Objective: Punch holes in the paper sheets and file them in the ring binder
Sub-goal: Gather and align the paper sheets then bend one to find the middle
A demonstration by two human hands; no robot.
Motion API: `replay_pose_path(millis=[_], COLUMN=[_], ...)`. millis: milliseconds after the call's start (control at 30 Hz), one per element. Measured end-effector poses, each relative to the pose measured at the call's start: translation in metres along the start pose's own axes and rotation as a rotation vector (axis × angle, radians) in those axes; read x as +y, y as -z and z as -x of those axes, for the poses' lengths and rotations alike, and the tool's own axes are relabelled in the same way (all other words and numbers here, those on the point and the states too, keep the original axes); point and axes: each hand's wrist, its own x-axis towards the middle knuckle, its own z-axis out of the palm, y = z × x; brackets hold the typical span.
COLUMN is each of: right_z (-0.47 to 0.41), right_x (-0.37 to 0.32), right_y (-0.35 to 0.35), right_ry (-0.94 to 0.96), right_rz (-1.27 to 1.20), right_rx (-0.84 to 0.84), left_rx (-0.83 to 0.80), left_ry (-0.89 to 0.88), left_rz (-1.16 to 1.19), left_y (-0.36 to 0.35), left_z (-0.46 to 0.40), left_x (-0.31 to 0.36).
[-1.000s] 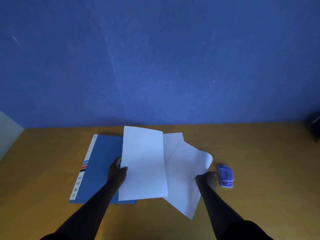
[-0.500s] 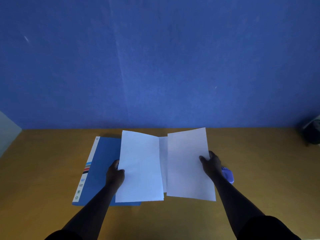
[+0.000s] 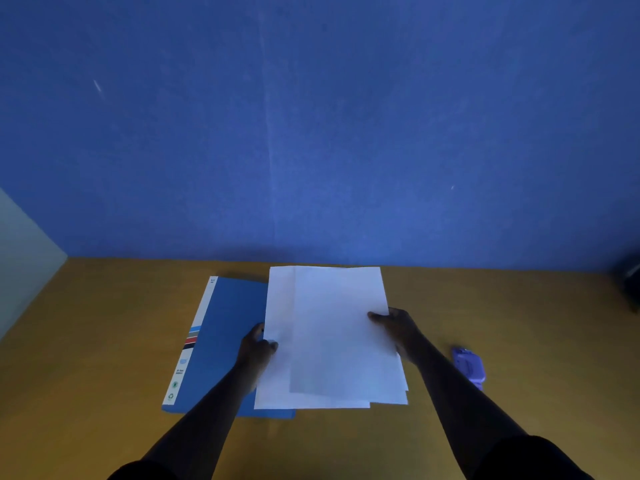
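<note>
Gripping white paper sheets (image 3: 332, 337) unevenly overlapped, left hand (image 3: 256, 351) and right hand (image 3: 398, 329) fingers pinching opposite edges

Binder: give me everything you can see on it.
The binder is blue, card-like, closed and lying flat on the yellow-brown table, left of centre, angled slightly. Its white spine strip along the left edge carries blue, red and black stripes, small print and green symbols, unreadable. The paper sheets cover its right part, and the left hand, gripping those sheets, lies over it. Rings are not visible.
</note>
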Motion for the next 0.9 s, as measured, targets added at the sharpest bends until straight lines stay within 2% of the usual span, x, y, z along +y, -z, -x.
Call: replay_pose_path(millis=[167,300,400,500,633,733,767,900], right_z=[0.000,-0.004,-0.010,-0.015,-0.023,-0.029,-0.032,-0.044], right_x=[0.008,0.009,0.010,0.011,0.012,0.015,0.018,0.037], right_y=[-0.025,-0.037,-0.042,-0.047,-0.046,-0.038,-0.034,-0.014], right_ry=[-0.027,0.018,0.033,0.055,0.053,-0.041,-0.058,-0.002], right_rz=[0.018,0.052,0.071,0.138,0.185,0.190,0.226,0.693], right_rx=[-0.035,-0.022,-0.009,-0.019,-0.032,0.024,0.070,0.259], left_rx=[-0.068,-0.062,-0.078,-0.061,-0.020,0.059,0.087,0.152], left_ry=[0.031,0.029,-0.019,-0.099,-0.102,-0.134,-0.139,-0.148], left_rz=[0.083,0.087,0.093,0.054,-0.048,-0.112,-0.115,-0.165], left_y=[-0.001,-0.002,-0.001,-0.003,-0.008,-0.010,-0.010,-0.010], left_z=[0.003,0.006,0.007,0.005,0.005,0.002,0.001,0.001], left_x=[-0.001,0.000,0.000,-0.001,0.000,-0.004,-0.006,-0.007])
